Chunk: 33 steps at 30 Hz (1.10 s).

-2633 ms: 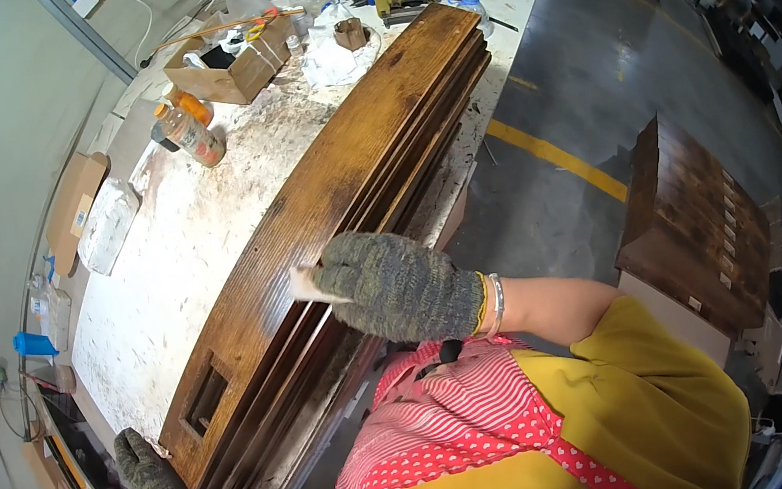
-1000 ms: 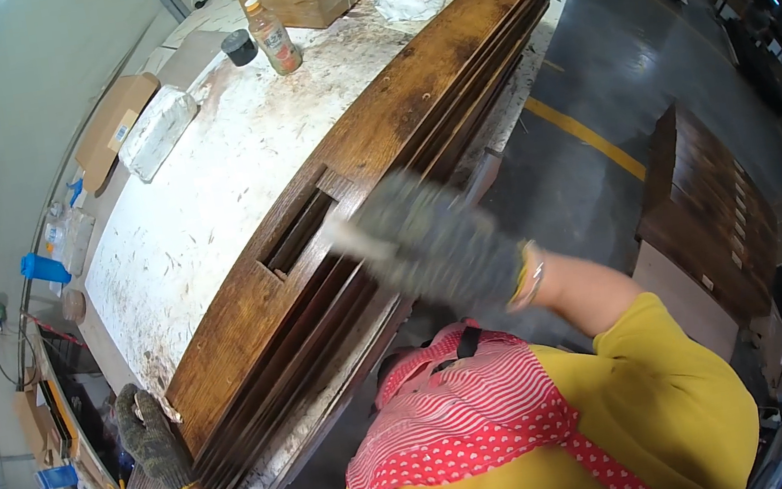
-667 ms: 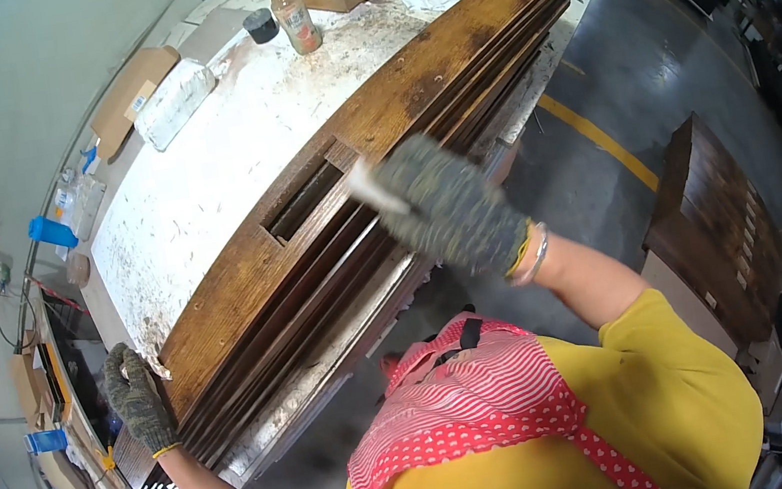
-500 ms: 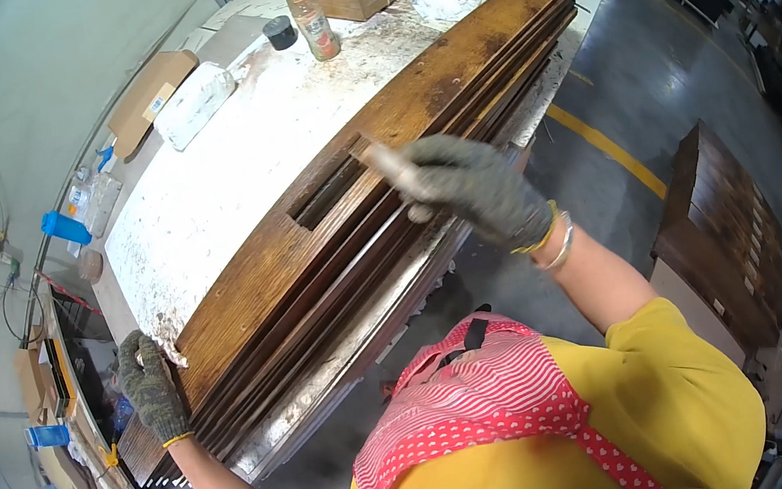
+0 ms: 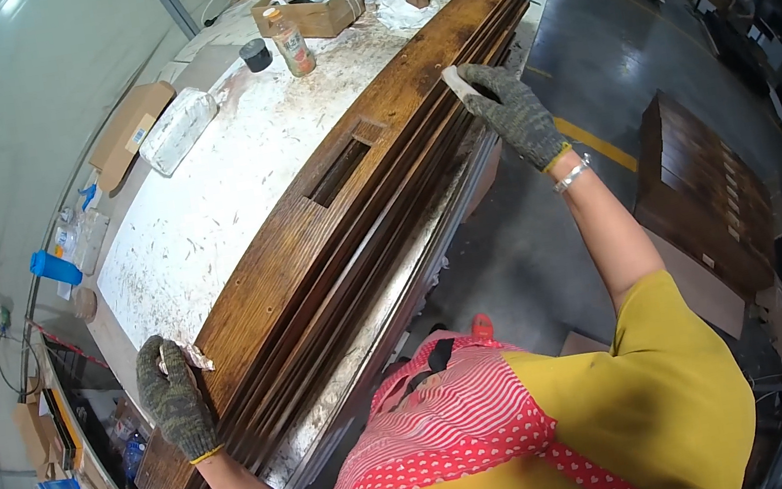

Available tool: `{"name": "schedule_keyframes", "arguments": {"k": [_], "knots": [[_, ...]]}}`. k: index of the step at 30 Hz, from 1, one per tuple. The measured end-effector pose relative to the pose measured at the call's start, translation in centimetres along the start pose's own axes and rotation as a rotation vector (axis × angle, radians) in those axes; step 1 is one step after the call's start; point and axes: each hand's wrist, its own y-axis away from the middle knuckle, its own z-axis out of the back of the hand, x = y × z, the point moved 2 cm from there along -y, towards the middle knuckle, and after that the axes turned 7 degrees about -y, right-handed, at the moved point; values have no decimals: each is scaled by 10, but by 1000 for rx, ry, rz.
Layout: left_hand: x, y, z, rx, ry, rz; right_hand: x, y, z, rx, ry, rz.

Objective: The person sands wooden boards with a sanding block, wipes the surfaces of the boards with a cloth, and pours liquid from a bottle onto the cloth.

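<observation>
A stack of long brown wooden boards (image 5: 264,309) lies slantwise along the table edge. The top board has a rectangular cut-out near its middle. Up at the far part of the stack, my gloved right hand (image 5: 515,115) grips a small pale flat piece (image 5: 459,84) against the board's near edge; its exact kind is unclear. At the near left end, my gloved left hand (image 5: 174,396) rests on the boards, its fingers closed round a crumpled whitish rag (image 5: 193,356).
On the white, stained table (image 5: 194,213) stand a bottle (image 5: 291,45), a dark round tub (image 5: 256,55), a wooden box (image 5: 317,19) of tools and a white wrapped block (image 5: 179,131). A blue cup (image 5: 56,267) sits at the left. Dark wooden furniture (image 5: 701,188) stands on the floor at right.
My right hand has moved away along the stack, from beside the cut-out toward the far end, with the pale piece. My left hand stays at the near end. The whole view has shifted slightly.
</observation>
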Motion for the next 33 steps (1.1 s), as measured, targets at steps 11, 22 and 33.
{"name": "schedule_keyframes", "arguments": {"k": [11, 22, 33], "knots": [[1, 4, 7, -48, -99, -67, 140, 69, -88, 68, 50, 463], [47, 16, 88, -121, 15, -46, 169, 54, -87, 167, -18, 295], [116, 37, 191, 392, -568, -161, 202, 61, -103, 52, 8, 323]]}}
